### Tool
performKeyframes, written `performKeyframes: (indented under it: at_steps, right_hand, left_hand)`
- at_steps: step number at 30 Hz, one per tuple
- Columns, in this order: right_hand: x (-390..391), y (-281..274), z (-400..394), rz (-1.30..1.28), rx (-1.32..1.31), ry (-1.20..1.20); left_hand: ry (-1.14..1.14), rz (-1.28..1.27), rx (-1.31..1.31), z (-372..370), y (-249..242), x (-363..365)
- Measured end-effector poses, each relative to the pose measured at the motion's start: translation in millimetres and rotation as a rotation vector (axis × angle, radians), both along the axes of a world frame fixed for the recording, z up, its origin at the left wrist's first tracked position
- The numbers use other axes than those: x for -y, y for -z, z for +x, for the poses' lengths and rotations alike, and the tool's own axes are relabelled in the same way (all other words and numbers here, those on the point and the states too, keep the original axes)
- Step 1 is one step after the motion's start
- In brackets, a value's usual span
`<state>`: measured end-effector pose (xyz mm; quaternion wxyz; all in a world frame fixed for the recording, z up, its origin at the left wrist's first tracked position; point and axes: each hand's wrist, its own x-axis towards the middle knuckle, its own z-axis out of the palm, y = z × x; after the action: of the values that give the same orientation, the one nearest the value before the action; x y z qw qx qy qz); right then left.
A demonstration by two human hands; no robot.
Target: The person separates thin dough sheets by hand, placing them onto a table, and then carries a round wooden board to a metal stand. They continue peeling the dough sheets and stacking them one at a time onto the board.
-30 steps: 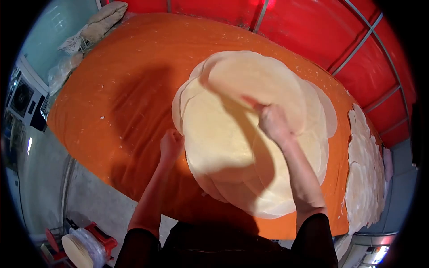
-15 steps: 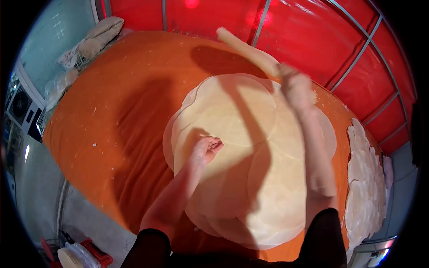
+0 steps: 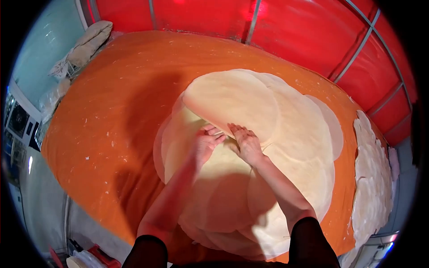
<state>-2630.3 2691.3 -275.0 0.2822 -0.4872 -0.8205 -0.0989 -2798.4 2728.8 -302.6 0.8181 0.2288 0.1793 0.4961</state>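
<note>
A round thin dough sheet (image 3: 232,100) lies on top of a spread of several overlapping dough sheets (image 3: 295,147) on the orange cloth (image 3: 111,116). My left hand (image 3: 206,143) and my right hand (image 3: 245,142) rest side by side at the near edge of the top sheet, fingers on the dough. The fingers of both hands press flat and curl slightly at that edge; no roller is in either hand.
A white pile of thin dough rounds (image 3: 371,178) runs along the right edge of the table. Cloth sacks (image 3: 85,44) lie at the far left corner. Red panels with metal bars (image 3: 313,31) stand behind the table. A red stool with a bagged stack (image 3: 89,258) sits at the bottom left.
My right hand swung a dough sheet up and over, then laid it flat on the pile. Both hands have come together at its near edge.
</note>
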Motion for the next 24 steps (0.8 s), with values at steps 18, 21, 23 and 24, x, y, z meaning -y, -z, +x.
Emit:
performKeyframes:
  at_steps: [18,21,23,24]
  right_hand:
    - [80.5,-83.7,188.3,-0.162,0.310,0.474]
    - [43.5,-88.9,254.1,-0.267,0.088,0.540]
    - [33.8,-154.8,260.2,-0.037,0.095,0.621]
    - [32.5,-176.6,261.9,0.131,0.254,0.694]
  left_hand:
    - [0.369,-0.463,-0.147,179.8,17.4,44.5]
    - [0.376,-0.413,-0.382,205.4,8.2,30.8]
    - [0.337,-0.351,-0.573,214.2,-1.7,27.5]
    - [0.306,-0.295,-0.656,218.6,-0.5,25.8]
